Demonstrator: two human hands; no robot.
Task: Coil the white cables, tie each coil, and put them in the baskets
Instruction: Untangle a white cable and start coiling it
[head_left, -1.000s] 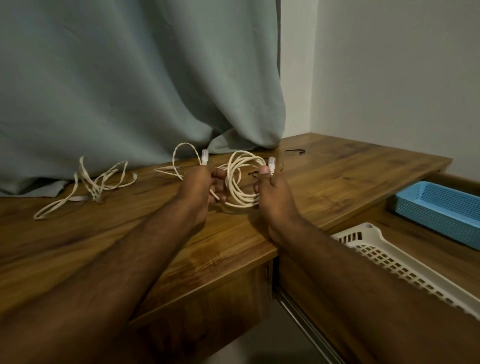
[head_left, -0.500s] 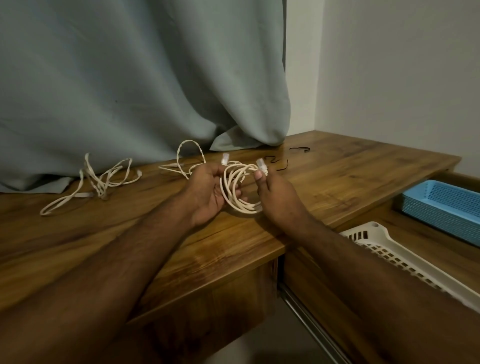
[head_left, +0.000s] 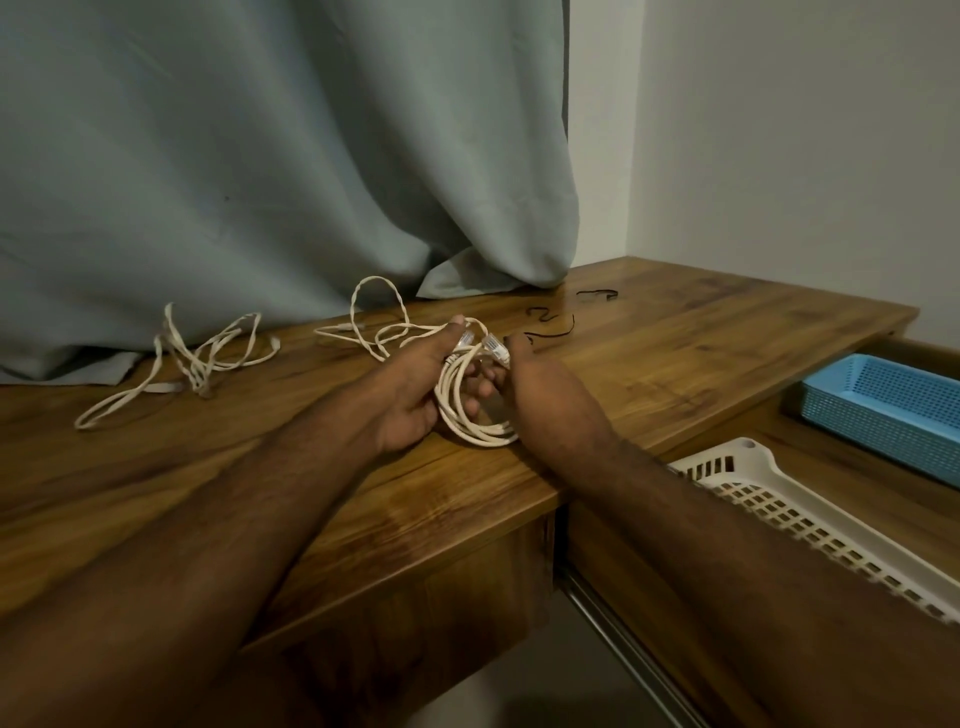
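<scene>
Seemingly light and springy, a coiled white cable with clear plastic plugs (head_left: 470, 400) is held just above the wooden desk (head_left: 675, 358), seen from the head camera. The left hand (head_left: 410, 387) has its grip closed around the left side of the loops, thumb near one plug. The right hand (head_left: 540, 387) pinches the right side beside the second plug; its fingers are partly hidden behind the coil.

The cable looks thin, soft and likely to spring open if released, so the best hold is probably across all the loops at once, with both plug ends trapped under the thumb. The plug clips may be fragile.

Two more loose white cables lie further back, one near the middle (head_left: 374, 325), one to the left (head_left: 192, 358), both by the grey-green curtain (head_left: 291, 166). Thin black wire ties (head_left: 550, 327) lie just beyond the hands. A cream slatted plastic basket (head_left: 810, 514) and a blue mesh plastic basket (head_left: 883, 400) wait on the lower surface to the right.

No brand, label or writing can be read anywhere.
</scene>
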